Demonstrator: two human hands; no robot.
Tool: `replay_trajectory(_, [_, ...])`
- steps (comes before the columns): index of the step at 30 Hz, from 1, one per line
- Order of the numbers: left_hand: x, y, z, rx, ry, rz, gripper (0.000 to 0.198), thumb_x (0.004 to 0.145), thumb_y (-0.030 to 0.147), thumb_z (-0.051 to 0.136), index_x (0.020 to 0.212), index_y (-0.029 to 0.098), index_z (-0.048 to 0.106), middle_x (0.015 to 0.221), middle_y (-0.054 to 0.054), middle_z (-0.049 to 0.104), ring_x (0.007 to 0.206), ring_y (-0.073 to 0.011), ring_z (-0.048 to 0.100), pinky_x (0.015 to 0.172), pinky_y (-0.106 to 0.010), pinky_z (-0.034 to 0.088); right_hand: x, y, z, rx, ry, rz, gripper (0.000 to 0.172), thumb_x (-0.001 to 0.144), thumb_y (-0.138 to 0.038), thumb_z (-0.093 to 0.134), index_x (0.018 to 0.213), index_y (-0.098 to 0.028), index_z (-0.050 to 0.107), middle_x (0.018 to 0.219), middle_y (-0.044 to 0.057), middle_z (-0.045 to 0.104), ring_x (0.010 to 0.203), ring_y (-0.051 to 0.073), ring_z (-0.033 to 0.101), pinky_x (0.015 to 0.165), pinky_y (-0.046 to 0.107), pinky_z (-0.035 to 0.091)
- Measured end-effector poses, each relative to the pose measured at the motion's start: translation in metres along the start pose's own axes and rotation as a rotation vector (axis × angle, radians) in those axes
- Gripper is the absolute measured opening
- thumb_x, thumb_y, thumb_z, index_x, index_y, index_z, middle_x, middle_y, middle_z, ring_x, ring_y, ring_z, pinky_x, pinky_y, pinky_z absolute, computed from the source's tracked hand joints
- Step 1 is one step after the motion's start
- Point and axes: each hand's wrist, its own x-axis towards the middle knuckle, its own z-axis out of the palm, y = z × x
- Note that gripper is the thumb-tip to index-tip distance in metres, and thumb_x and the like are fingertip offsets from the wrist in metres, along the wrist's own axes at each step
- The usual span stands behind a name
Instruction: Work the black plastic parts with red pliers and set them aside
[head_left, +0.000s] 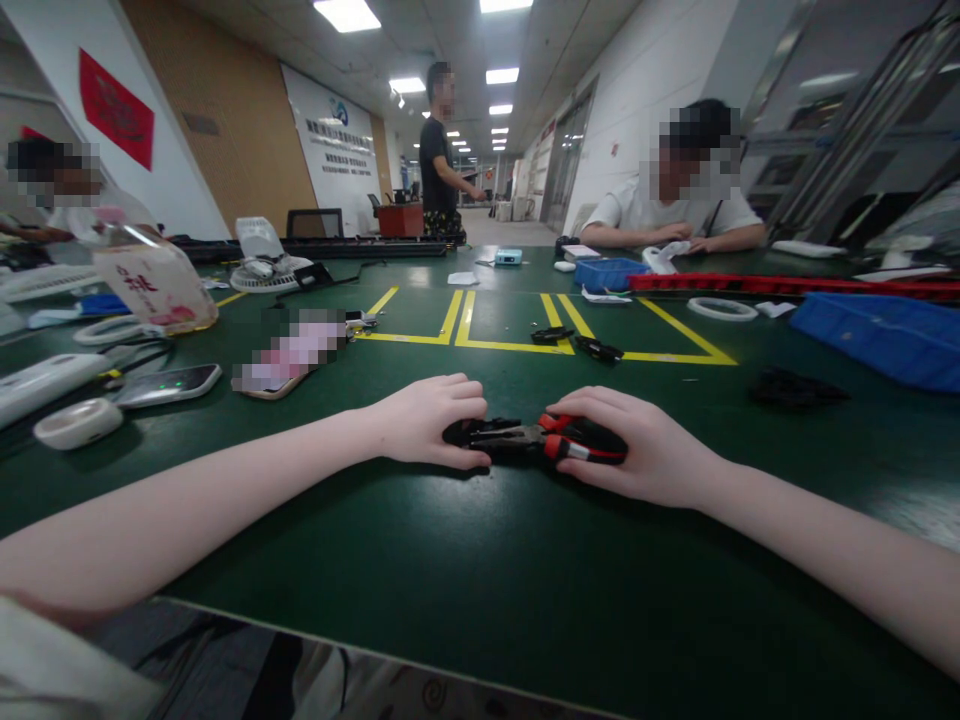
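Note:
My right hand (634,440) is wrapped round the red and black handles of a pair of pliers (559,440), low over the green table. The pliers' metal jaws point left and meet a small black part (491,432). That part sits between the thumb and fingers of my left hand (439,425), which hides some of it. Two similar black parts (598,348) lie farther off by the yellow tape lines. A heap of black pieces (796,388) rests to the right.
A phone (169,386), a patterned phone (292,352), a white ring-shaped object (78,424) and a bottle (154,280) stand left. Blue bins (892,335) and a red strip (795,286) lie right. One person (675,215) sits opposite, another sits far left, and a third stands behind the table.

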Motion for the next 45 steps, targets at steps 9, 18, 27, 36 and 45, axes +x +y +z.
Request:
replay_trajectory(9, [-0.0003, -0.0004, 0.0006, -0.007, 0.004, 0.001, 0.036, 0.09, 0.054, 0.058, 0.088, 0.018, 0.055, 0.091, -0.005, 0.055, 0.084, -0.0204, 0.05, 0.071, -0.031, 0.04, -0.0011, -0.0034, -0.0011, -0.035, -0.018, 0.011, 0.037, 0.084, -0.038, 0.066, 0.115, -0.019, 0.061, 0.106, 0.011, 0.068, 0.092, 0.023, 0.067, 0.076, 0.039, 0.057])
replay_trajectory(18, [-0.0001, 0.0001, -0.0009, -0.015, -0.009, -0.01, 0.037, 0.09, 0.054, 0.058, 0.087, 0.018, 0.054, 0.091, -0.005, 0.055, 0.084, -0.0203, 0.05, 0.071, -0.031, 0.04, -0.0006, -0.0014, -0.0009, -0.002, -0.058, 0.059, 0.035, 0.085, -0.042, 0.065, 0.113, -0.022, 0.061, 0.104, 0.009, 0.069, 0.089, 0.023, 0.067, 0.073, 0.037, 0.056])
replay_trajectory(27, [-0.0001, -0.0001, 0.0004, -0.004, 0.007, 0.003, 0.037, 0.09, 0.055, 0.059, 0.087, 0.018, 0.054, 0.09, -0.004, 0.054, 0.084, -0.0202, 0.05, 0.071, -0.03, 0.039, 0.0002, -0.0028, -0.0022, 0.023, -0.08, 0.086, 0.036, 0.083, -0.041, 0.066, 0.113, -0.021, 0.061, 0.106, 0.009, 0.069, 0.091, 0.024, 0.067, 0.075, 0.037, 0.055])
replay_trajectory(36, [-0.0005, -0.0003, 0.001, -0.007, 0.009, 0.0, 0.036, 0.09, 0.054, 0.057, 0.088, 0.018, 0.053, 0.09, -0.004, 0.054, 0.084, -0.0203, 0.049, 0.072, -0.031, 0.039, 0.0016, -0.0046, -0.0034, 0.025, -0.089, 0.077, 0.036, 0.084, -0.041, 0.065, 0.115, -0.021, 0.06, 0.107, 0.01, 0.068, 0.092, 0.024, 0.066, 0.076, 0.039, 0.055])
replay_trajectory(45, [0.0, 0.0004, 0.0002, -0.024, -0.01, -0.02, 0.035, 0.09, 0.052, 0.058, 0.089, 0.018, 0.054, 0.091, -0.005, 0.055, 0.085, -0.0205, 0.049, 0.072, -0.031, 0.039, 0.0022, -0.0037, -0.0031, 0.021, -0.103, 0.085, 0.038, 0.085, -0.042, 0.064, 0.116, -0.021, 0.059, 0.11, 0.012, 0.067, 0.098, 0.026, 0.065, 0.082, 0.044, 0.054])
